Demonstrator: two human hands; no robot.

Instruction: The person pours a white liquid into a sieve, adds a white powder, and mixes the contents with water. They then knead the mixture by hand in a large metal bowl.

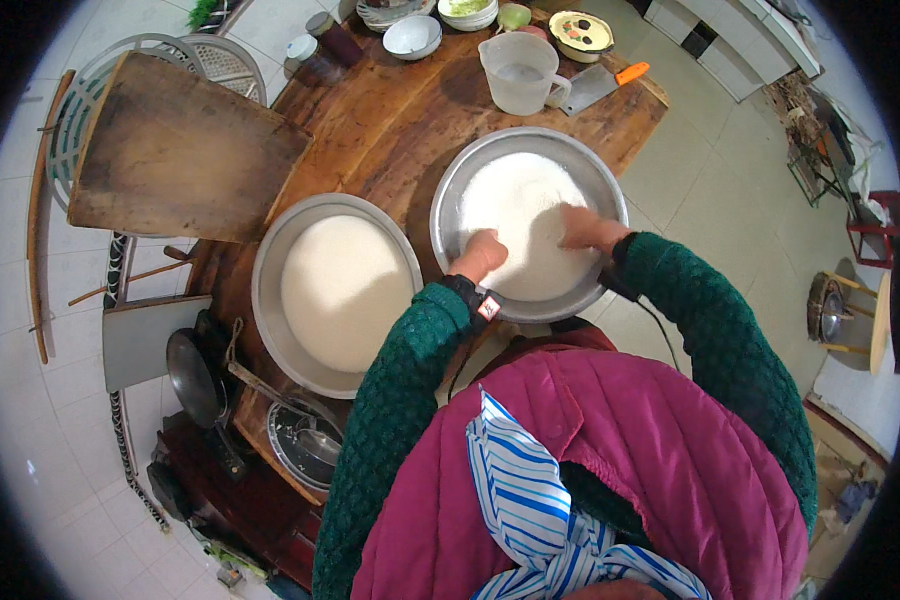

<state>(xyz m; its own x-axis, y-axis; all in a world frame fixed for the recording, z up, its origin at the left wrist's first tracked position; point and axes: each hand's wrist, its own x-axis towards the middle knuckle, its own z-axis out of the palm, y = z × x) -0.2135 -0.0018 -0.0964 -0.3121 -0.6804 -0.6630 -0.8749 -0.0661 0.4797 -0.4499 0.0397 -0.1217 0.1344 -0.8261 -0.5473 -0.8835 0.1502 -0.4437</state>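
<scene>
Both hands work inside a wide metal basin [529, 313] that holds a white grainy mass [525, 187], perhaps rice or flour. At the basin's near left side, my left hand [482, 256] looks curled, its fingertips down at the white surface. My right hand [589, 227] reaches in from the right rim, blurred, with its fingers at the mass. Whether either hand grasps any of it is hidden. To the left stands a second metal basin [264, 300], filled with similar off-white contents [337, 285] that look smooth and level.
The basins stand on a wooden table [375, 142]. Beyond them are a translucent measuring jug [521, 75], a cleaver [592, 88] with an orange handle, white bowls [412, 37] and lidded jars [334, 37]. A wooden board [187, 150] lies left; a pan lid [304, 442] sits near the left corner.
</scene>
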